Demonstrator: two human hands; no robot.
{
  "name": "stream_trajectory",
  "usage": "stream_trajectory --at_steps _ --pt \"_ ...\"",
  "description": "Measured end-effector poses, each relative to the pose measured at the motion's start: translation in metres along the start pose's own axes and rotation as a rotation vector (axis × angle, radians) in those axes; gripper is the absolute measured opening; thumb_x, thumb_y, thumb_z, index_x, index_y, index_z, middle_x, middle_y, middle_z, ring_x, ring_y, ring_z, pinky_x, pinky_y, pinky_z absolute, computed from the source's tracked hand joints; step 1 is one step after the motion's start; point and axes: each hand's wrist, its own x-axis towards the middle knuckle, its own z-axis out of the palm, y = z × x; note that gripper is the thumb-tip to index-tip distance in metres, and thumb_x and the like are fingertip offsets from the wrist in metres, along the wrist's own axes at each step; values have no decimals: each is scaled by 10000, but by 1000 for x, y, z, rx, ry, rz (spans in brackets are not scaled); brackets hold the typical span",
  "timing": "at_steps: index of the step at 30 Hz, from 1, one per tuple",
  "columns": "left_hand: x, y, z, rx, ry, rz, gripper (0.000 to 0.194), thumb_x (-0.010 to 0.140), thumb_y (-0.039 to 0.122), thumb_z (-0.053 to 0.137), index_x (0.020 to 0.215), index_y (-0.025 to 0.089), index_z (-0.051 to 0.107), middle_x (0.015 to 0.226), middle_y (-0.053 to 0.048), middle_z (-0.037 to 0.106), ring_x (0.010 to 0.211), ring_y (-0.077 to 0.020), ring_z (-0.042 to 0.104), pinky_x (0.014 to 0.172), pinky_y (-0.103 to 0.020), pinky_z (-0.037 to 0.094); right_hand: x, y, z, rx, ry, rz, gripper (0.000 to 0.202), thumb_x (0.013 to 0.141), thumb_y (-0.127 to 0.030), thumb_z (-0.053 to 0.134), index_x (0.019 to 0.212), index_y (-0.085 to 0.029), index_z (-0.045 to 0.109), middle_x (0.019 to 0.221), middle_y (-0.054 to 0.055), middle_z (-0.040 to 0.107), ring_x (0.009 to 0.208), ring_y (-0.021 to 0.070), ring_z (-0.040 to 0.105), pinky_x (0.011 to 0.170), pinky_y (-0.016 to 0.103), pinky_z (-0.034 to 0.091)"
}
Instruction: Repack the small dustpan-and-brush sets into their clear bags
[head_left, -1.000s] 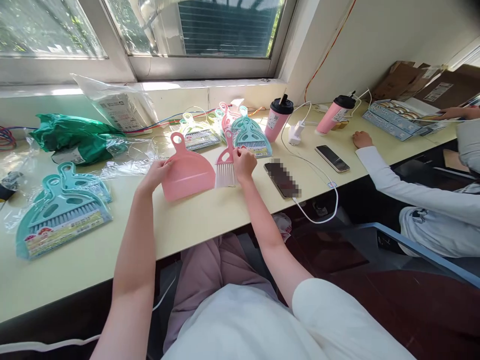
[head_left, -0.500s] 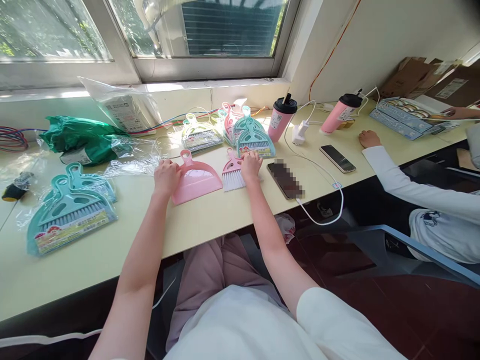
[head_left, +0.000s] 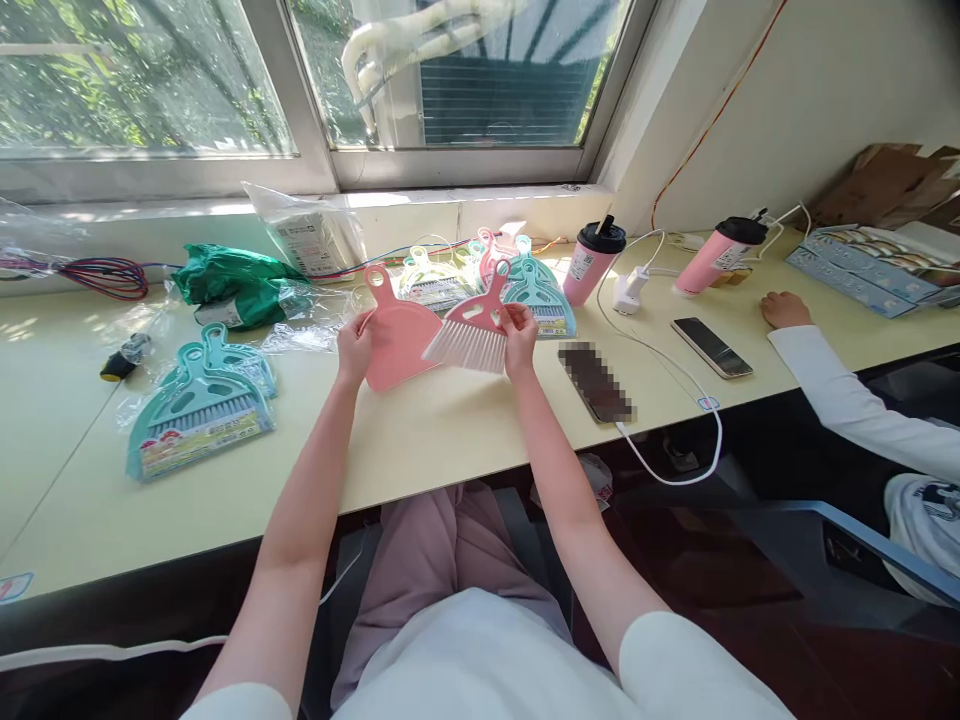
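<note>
My left hand [head_left: 355, 345] grips the left edge of a pink dustpan [head_left: 401, 340], which is tilted up off the table with its round-holed handle pointing away from me. In my right hand [head_left: 519, 338] is a pink hand brush [head_left: 480, 325] with white bristles, held by its right side. The bristle tips reach the dustpan's right edge; whether they touch it I cannot tell. Behind the brush stand packed turquoise dustpan sets [head_left: 541, 298], and a pale green set [head_left: 433, 285] lies behind the dustpan.
Turquoise brush sets [head_left: 199, 410] lie left, near a screwdriver [head_left: 126, 358] and a green bag [head_left: 232, 285]. To the right are a blurred phone [head_left: 596, 382], a second phone [head_left: 711, 347], pink cups [head_left: 592, 262], a white charger [head_left: 631, 290] and a co-worker's hand [head_left: 786, 310].
Both hands have lifted the dustpan and the brush off the table and tilted them. The brush has come closer to the dustpan. My view has swung a little to the left.
</note>
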Motion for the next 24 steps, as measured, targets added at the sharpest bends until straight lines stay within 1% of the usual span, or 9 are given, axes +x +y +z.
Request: stream_trajectory --at_steps 3,5,9,12,16,18,20,22,24 --pt "-9 9 8 -17 -72 -7 423 849 590 598 861 179 701 756 -44 656 848 -236 631 695 -292 476 -14 -6 11 13 -197 33 329 931 -500 563 1054 -202 627 998 77 704 846 159 662 781 288 546" --pt "-17 15 16 -51 -189 9 461 842 621 606 832 171 706 759 -46 658 831 -237 629 686 -296 471 -26 -10 20 5 -269 12 311 924 -490 578 1033 -204 636 976 72 708 864 168 674 779 288 551" --pt "-30 25 27 -87 -408 55 500 843 618 642 1015 157 733 947 -79 716 909 -267 651 742 -316 486 -48 -14 36 -96 -172 -96 258 956 -423 539 1018 -198 649 1008 76 695 960 185 675 845 302 551" --pt "-34 28 31 -82 -437 74 523 829 574 690 1142 155 716 1082 -101 725 1007 -300 653 814 -339 498 -54 -16 39 -298 -107 -199 204 974 -341 530 1016 -196 668 1047 91 681 1071 210 626 970 357 515" --pt "-34 23 33 -131 -466 94 521 859 521 674 1240 166 687 1214 -112 707 1146 -326 630 943 -387 495 -50 -19 36 -567 -78 -243 185 967 -288 560 1074 -197 681 1295 126 607 1273 237 531 1097 404 434" --pt "-34 19 34 -181 -505 85 555 858 499 681 1308 176 652 1262 -112 691 1202 -335 613 978 -400 490 -45 -18 34 -566 -145 -202 266 960 -295 576 1202 -218 652 1358 107 592 1269 223 558 1063 376 463" --pt "-34 16 36 -220 -534 52 598 845 493 696 1354 187 623 1300 -108 677 1237 -343 599 996 -405 488 -41 -16 31 -504 -246 -133 342 948 -316 596 1281 -245 628 1309 75 649 1198 206 621 1001 341 504" --pt "-35 13 39 -230 -538 5 614 841 508 700 1361 192 618 1320 -105 668 1249 -350 592 1002 -407 486 -36 -12 29 -462 -298 -52 352 928 -347 622 1267 -262 657 1233 55 703 1136 204 663 968 330 523" --pt "-36 12 42 -239 -529 -38 618 846 534 692 1351 186 624 1317 -112 670 1250 -353 591 998 -407 487 -32 -8 28 -443 -280 22 360 890 -370 667 1231 -259 694 1185 58 731 1112 213 679 968 337 525"
